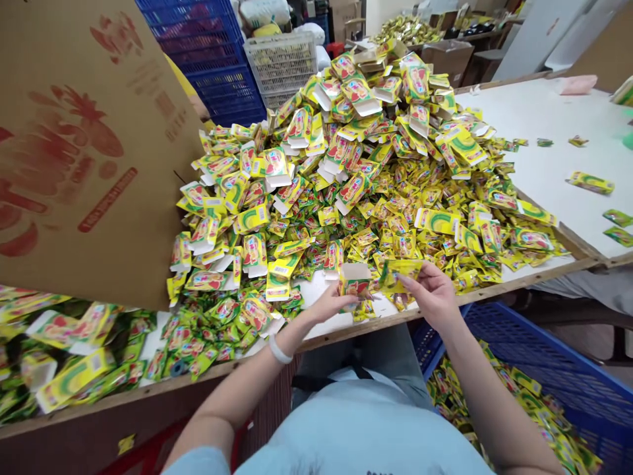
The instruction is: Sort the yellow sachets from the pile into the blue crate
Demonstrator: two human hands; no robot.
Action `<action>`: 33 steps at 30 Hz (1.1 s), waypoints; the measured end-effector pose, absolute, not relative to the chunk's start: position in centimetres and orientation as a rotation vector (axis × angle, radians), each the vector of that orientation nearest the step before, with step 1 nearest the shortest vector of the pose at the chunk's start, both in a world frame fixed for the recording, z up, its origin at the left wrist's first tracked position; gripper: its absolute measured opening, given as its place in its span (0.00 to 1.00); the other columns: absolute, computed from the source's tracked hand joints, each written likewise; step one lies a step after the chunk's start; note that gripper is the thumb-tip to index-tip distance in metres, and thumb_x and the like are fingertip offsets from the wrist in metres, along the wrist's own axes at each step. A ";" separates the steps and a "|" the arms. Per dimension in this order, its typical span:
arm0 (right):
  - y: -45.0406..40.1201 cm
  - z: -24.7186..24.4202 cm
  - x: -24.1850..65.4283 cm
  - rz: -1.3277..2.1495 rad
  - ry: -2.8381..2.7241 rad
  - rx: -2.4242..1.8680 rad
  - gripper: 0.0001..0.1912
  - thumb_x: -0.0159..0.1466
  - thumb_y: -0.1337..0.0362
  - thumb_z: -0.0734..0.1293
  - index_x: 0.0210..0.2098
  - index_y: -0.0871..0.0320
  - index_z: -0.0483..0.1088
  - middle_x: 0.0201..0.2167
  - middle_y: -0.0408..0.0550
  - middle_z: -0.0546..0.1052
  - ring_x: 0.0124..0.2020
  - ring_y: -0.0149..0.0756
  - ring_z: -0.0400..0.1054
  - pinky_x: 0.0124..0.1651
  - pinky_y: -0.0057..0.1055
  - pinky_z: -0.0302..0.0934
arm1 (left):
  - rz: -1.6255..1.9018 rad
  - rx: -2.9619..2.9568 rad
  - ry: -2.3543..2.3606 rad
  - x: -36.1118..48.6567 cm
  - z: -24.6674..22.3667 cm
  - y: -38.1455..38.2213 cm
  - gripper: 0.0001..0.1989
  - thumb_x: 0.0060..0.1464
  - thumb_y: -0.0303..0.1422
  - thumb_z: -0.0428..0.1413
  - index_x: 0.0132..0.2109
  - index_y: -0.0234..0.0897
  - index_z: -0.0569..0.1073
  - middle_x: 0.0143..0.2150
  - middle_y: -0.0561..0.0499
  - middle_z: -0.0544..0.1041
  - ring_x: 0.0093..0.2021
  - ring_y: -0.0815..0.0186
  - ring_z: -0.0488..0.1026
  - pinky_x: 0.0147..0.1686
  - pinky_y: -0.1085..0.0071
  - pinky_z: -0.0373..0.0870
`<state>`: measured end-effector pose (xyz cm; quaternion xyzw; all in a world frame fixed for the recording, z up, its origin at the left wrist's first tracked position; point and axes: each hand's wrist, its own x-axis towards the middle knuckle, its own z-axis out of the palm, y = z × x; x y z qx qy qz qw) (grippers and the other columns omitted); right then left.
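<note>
Holding one small printed box (pixel 354 285) between its thumb and fingers, the left hand (pixel 330 305) is closed on it, with the pale open end of the box turned upward. The right hand (pixel 435 294) pinches a yellow and green packet (pixel 399 274), just beside this box; the two seem to be apart. On the left wrist is a white band (pixel 280 349). Below both hands lies a bare white part of the table (pixel 324 327), with its wooden edge on the person's side. Directly beyond the hands rises a large heap of small boxes (pixel 356 92), and many small yellow sachets (pixel 395 198) lie at its front. Left of the left hand are green sachets (pixel 222 316), and farther left a big brown carton (pixel 89 145) with red fruit print. Below and right of the right hand, a blue basket (pixel 544 349) contains more packets. Farther right of this hand is another white table (pixel 537 105). Well beyond the heap stand blue crates (pixel 222 92).
</note>
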<state>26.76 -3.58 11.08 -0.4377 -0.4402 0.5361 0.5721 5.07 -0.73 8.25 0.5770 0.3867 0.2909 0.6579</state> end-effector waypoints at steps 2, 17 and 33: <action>-2.6 12.3 25.7 1.215 -1.210 -0.993 0.15 0.58 0.53 0.74 0.38 0.54 0.72 0.33 0.46 0.76 0.28 0.34 0.69 0.27 0.30 0.66 | 0.687 1.089 0.781 5.9 8.2 -2.4 0.17 0.46 0.41 0.63 0.39 0.34 0.73 0.30 0.50 0.78 0.33 0.63 0.76 0.39 0.66 0.71; -2.5 15.5 26.7 1.004 -2.340 -0.961 0.11 0.70 0.65 0.61 0.49 0.55 0.71 0.41 0.50 0.73 0.40 0.37 0.70 0.43 0.32 0.65 | 0.590 1.335 0.812 4.3 8.5 -4.4 0.40 0.53 0.42 0.64 0.67 0.39 0.56 0.59 0.41 0.70 0.56 0.53 0.70 0.57 0.58 0.66; -2.6 13.1 37.4 0.719 -1.483 -1.549 0.22 0.62 0.43 0.67 0.39 0.56 0.77 0.29 0.55 0.79 0.19 0.35 0.68 0.23 0.34 0.62 | 0.574 1.935 0.931 4.8 8.5 -2.1 0.34 0.59 0.39 0.58 0.68 0.40 0.55 0.65 0.39 0.67 0.64 0.54 0.65 0.64 0.55 0.61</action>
